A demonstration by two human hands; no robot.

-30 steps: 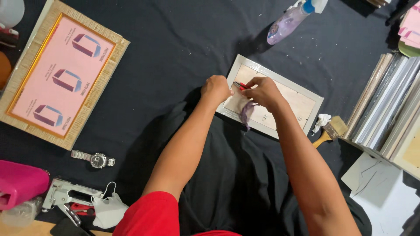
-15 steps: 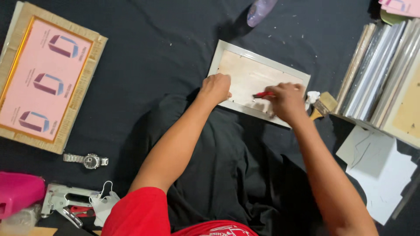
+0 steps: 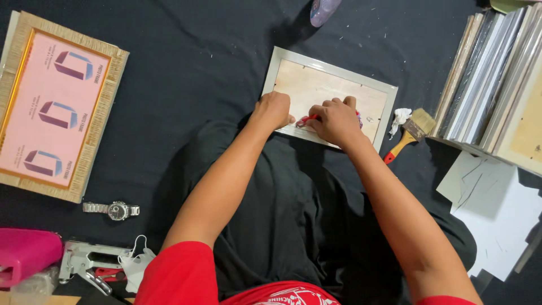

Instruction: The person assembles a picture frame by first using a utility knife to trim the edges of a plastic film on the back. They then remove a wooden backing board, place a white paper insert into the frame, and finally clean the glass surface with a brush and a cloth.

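Note:
A white picture frame (image 3: 333, 76) lies face down on black cloth, its brown backing board showing. My left hand (image 3: 274, 109) presses on the frame's near left edge, fingers curled. My right hand (image 3: 336, 120) grips a red-handled tool (image 3: 307, 119) whose tip lies on the near edge of the frame, between the two hands. Most of the tool is hidden under my fingers.
A gold frame with a pink insert (image 3: 53, 104) lies at the left. A wristwatch (image 3: 116, 210), a staple gun (image 3: 84, 262), a white mask (image 3: 136, 264) and a pink case (image 3: 25, 254) sit at lower left. A paintbrush (image 3: 411, 133), stacked frames (image 3: 497, 85), white boards (image 3: 497, 209) and a bottle (image 3: 323, 10) lie at right and top.
The view has shifted, so the frame sits more central. My right hand with the red tool has moved left along the frame's near edge, closer to my left hand.

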